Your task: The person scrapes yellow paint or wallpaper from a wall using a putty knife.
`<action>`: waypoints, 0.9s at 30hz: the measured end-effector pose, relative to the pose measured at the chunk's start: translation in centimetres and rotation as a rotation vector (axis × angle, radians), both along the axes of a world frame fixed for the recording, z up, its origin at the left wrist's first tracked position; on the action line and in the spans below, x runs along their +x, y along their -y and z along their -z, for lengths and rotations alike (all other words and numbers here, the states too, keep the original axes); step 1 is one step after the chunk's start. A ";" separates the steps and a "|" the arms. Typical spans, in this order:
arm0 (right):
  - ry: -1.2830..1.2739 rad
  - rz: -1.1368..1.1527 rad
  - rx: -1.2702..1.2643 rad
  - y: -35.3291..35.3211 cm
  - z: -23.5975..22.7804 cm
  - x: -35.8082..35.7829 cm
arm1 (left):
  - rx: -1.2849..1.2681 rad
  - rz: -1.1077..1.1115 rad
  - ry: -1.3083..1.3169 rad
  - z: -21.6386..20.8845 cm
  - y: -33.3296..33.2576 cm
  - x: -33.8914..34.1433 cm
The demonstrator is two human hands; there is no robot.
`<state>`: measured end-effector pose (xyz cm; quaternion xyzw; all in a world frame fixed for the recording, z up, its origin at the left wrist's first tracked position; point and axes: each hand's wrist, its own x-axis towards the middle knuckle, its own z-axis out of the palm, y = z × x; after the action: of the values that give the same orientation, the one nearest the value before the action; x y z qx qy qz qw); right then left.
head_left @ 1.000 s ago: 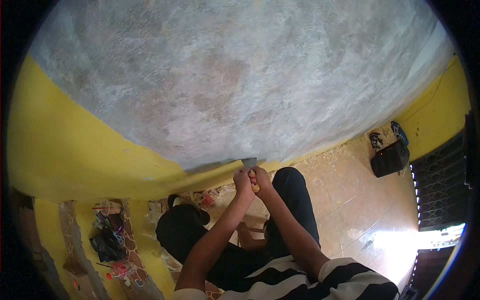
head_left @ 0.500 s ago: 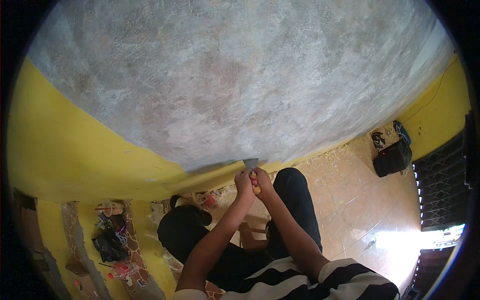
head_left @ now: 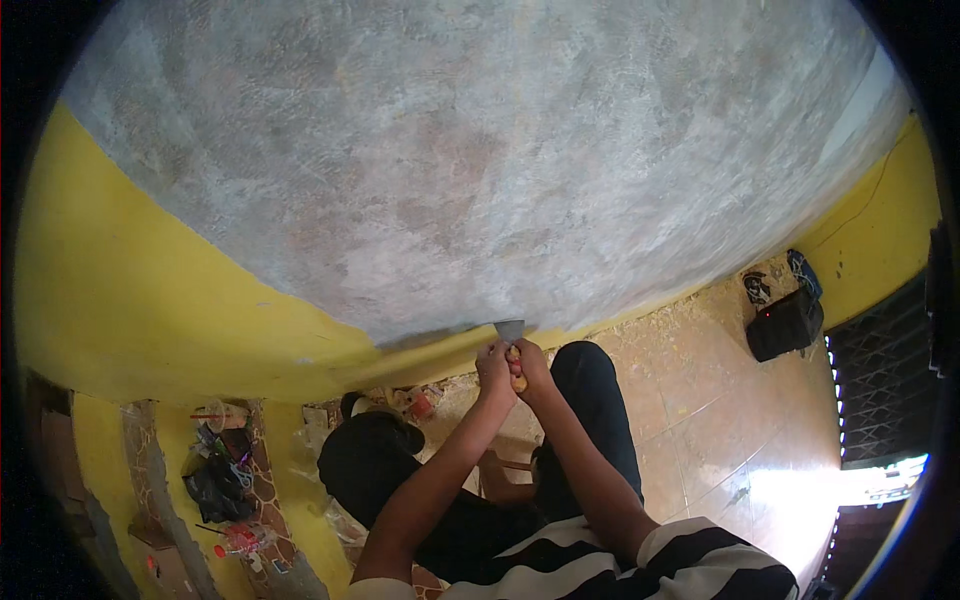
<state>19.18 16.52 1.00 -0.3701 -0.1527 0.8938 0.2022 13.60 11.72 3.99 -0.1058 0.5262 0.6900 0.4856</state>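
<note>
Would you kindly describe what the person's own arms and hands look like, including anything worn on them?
Both forearms are bare from elbow to wrist. The left hand and right hand wear no gloves, and no rings or watch can be made out. Short sleeves of a black-and-white striped shirt cover the upper arms at the lower edge.

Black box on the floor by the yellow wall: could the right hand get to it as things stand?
Probably not. The right hand grips the scraper at the wall, and the black box sits far off across open tiles.

The wall (head_left: 480, 170) is grey and patchy above, with a yellow band (head_left: 150, 300) below. The tiled floor (head_left: 720, 400) is beige, and bright light (head_left: 850, 490) falls near a dark metal grille (head_left: 885, 370).
</note>
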 end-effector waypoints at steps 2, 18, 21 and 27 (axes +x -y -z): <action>0.137 0.054 0.189 -0.2 -0.2 0.3 | -0.028 0.060 -0.049 1.4 -0.4 0.2; 0.178 0.087 0.228 0.1 -1.0 0.5 | 0.022 0.045 -0.107 1.0 -0.8 0.5; 0.099 0.046 0.079 0.1 -0.1 0.4 | 0.021 0.024 -0.046 2.4 -0.6 0.4; 0.051 0.048 0.076 -0.5 -0.2 -0.6 | 0.125 0.055 -0.025 3.6 -1.1 -0.8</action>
<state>18.59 17.03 1.24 -0.3884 -0.1827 0.8725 0.2335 12.84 12.80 0.41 -0.0521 0.4911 0.7089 0.5036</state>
